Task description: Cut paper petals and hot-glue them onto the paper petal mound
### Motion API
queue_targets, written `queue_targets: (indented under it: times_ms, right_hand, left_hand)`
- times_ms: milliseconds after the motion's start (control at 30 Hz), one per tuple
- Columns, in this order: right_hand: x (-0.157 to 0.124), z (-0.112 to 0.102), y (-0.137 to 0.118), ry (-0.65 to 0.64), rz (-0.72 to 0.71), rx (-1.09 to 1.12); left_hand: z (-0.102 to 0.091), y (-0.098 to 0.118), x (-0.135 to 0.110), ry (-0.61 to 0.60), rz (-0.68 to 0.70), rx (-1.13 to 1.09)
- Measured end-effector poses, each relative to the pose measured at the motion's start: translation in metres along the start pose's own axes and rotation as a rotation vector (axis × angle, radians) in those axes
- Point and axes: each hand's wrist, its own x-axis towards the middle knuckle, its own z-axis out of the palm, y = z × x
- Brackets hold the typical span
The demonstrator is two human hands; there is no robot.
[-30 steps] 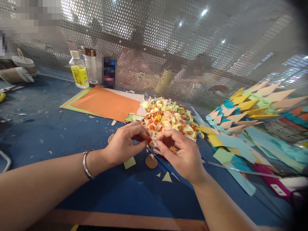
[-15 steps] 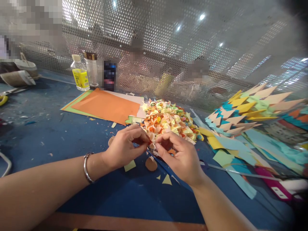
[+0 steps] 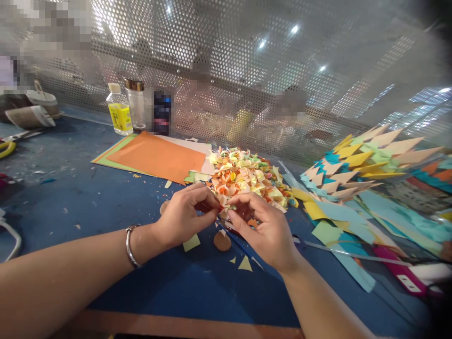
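Note:
My left hand point(image 3: 187, 212) and my right hand point(image 3: 263, 228) meet over the near side of a heap of small folded paper pieces point(image 3: 247, 176) in cream, orange and yellow. Thumb and forefinger of each hand are pinched together on a small pale paper piece point(image 3: 230, 207), partly covered by the fingertips. A speck of red shows by my left fingertips. Beneath the hands lie a round brown paper disc point(image 3: 222, 241), a pale yellow square scrap point(image 3: 191, 243), a pale triangle scrap point(image 3: 245, 263) and a thin blue stick point(image 3: 243, 245).
Coloured paper sheets point(image 3: 158, 156) lie behind the left hand, near a yellow-labelled bottle point(image 3: 120, 115) and a glass jar point(image 3: 137, 106). On the right are a spiky paper model point(image 3: 353, 162), paper strips point(image 3: 356, 268) and a magenta power strip point(image 3: 400, 270). Scissors point(image 3: 7, 148) lie far left.
Both hands stay nearly in place with small fingertip movements. More of the pale paper piece shows at my right fingertips. The view has shifted slightly.

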Motion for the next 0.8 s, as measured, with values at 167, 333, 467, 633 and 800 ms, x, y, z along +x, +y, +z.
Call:
queue_targets:
  times_ms: [167,333,467,633,800]
  right_hand:
    - [0.000,0.000,0.003,0.034,0.024,-0.009]
    - [0.001,-0.004,0.003,0.064,0.074,-0.054]
    - [0.001,-0.006,0.003,0.056,0.103,-0.058]
    - [0.002,-0.004,0.002,0.024,0.101,-0.048]
    - [-0.003,-0.008,-0.006,0.041,0.096,-0.103]
  left_hand:
    - [0.001,-0.005,0.001,0.059,-0.060,-0.046]
    - [0.000,-0.011,0.003,0.081,-0.049,-0.046]
    - [-0.001,-0.010,0.003,0.101,-0.008,-0.051]
    - [-0.002,-0.003,0.001,0.093,0.061,-0.008]
    - [-0.004,-0.005,0.002,0.059,0.004,0.018]
